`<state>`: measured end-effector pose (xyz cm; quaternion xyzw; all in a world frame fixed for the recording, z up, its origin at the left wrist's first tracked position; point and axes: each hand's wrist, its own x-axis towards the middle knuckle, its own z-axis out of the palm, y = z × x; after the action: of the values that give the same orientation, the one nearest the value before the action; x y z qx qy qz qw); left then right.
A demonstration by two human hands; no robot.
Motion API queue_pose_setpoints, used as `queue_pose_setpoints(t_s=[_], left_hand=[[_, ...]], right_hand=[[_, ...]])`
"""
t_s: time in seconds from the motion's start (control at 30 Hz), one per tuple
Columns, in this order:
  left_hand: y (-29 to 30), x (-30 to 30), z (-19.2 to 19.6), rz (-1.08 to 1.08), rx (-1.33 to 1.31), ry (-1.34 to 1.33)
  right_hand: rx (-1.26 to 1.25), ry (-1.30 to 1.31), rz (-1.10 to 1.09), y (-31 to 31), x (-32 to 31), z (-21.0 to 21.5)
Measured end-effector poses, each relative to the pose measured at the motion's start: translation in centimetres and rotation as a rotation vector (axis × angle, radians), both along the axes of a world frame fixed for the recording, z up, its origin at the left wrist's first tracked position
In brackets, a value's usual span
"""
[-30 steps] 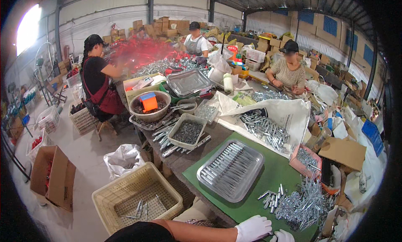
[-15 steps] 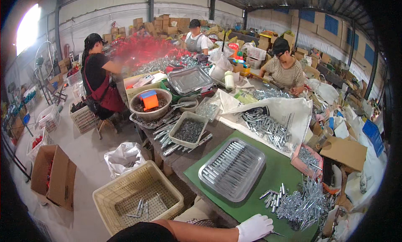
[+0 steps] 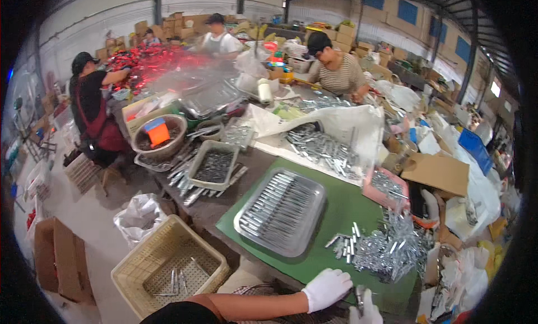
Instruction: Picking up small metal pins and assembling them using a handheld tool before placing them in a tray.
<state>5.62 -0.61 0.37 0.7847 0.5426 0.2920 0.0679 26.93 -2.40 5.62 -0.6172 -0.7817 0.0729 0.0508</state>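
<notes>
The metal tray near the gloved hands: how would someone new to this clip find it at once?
Start at the green mat on the near end of the long table. The metal tray lies on its left part, up from the gloved left hand. Unlike the loose heap of metal parts to its right, its pieces lie in neat rows.

A white fabric glove is worn on the left hand point(image 3: 327, 288), ending at the wrist, and the forearm behind it is left bare. A dark garment edge is seen near the elbow. A matching white glove is worn on the right hand point(image 3: 365, 313), cut off by the near edge.
</notes>
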Motion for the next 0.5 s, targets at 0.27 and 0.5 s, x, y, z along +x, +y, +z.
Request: queue_pose_setpoints(t_s=[0.27, 0.5], left_hand=[[0.2, 0.5, 0.3, 0.047, -0.043, 0.051], [0.0, 0.8, -0.4, 0.029, 0.003, 0.030]], right_hand=[[-0.096, 0.186, -0.014, -0.4, -0.9, 0.3], [-0.249, 0.110, -0.142, 0.5, -0.7, -0.7]])
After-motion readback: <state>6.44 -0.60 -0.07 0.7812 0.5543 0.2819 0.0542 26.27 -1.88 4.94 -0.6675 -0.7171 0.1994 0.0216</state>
